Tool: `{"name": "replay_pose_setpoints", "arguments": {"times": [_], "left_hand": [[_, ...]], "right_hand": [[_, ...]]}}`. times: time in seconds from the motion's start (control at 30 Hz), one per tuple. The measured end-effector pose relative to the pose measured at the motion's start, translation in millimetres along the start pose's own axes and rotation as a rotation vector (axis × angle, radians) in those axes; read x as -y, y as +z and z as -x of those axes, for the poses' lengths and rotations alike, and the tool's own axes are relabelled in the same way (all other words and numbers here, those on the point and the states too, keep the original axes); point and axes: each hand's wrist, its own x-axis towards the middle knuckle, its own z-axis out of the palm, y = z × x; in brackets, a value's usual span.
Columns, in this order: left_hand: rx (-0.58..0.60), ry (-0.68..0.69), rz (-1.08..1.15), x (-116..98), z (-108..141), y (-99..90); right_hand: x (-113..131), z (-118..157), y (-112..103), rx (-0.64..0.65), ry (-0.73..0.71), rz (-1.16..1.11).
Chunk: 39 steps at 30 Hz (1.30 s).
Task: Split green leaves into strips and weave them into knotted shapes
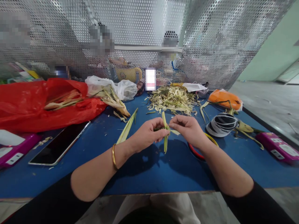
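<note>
Near the middle of the view, my left hand [149,135], with a gold bangle at its wrist, pinches a small bundle of green leaf strips [165,143]. One pale green strip stands upright through the bundle and hangs below it. My right hand [188,129] is closed at the right side of the same bundle, thumb and forefinger together on a strip there. A loose long green leaf [127,127] lies on the blue table just left of my left hand. Behind the hands is a heap of shredded pale leaf pieces [174,99].
On the blue table [140,180], a red bag [53,116] and a phone [60,143] lie left. A spool of white cord [221,125], a red-yellow ring [196,152], an orange packet [225,99] and a purple box [277,146] are right. A perforated metal screen [149,31] rises behind.
</note>
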Motion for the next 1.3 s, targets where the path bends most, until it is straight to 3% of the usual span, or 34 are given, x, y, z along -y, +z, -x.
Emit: {"name": "replay_pose_setpoints", "arguments": {"times": [0.17, 0.27, 0.37, 0.43, 0.5, 0.6, 0.7, 0.83, 1.0, 1.17, 1.3], "left_hand": [[-0.183, 0.023, 0.191, 3.6, -4.1, 0.5], [-0.352, 0.016, 0.119, 8.4, -7.1, 0.2], [-0.467, 0.007, -0.068, 12.6, -8.0, -0.4], [-0.431, -0.018, -0.187, 13.9, -7.4, -0.3], [-0.308, -0.051, -0.239, 13.4, -5.8, 0.5], [-0.091, -0.101, -0.173, 8.9, -2.9, 2.1], [0.008, -0.09, 0.018, 4.0, -0.8, 2.7], [-0.07, -0.06, 0.277, 3.7, -1.8, 2.1], [-0.203, -0.045, 0.404, 7.8, -5.8, 2.0], [-0.353, -0.092, 0.244, 12.6, -7.7, 3.5], [-0.34, -0.144, -0.009, 13.2, -5.3, 6.3]], "right_hand": [[0.7, 0.7, 5.3, 0.016, 0.118, -0.117], [2.7, 2.6, 9.9, -0.015, 0.03, 0.009], [6.2, 5.2, 12.2, -0.035, -0.162, 0.177], [8.3, 6.3, 11.5, -0.038, -0.265, 0.243], [8.8, 6.2, 9.4, -0.054, -0.291, 0.263], [5.7, 3.7, 5.2, -0.074, -0.246, 0.262], [1.0, 0.8, 2.8, -0.051, -0.129, 0.199], [-2.2, -0.7, 4.0, -0.021, 0.01, 0.05], [0.5, 1.4, 9.2, -0.037, 0.025, 0.055], [7.1, 6.1, 12.3, -0.032, -0.125, 0.198], [9.5, 8.2, 10.9, -0.009, -0.265, 0.307]]}}
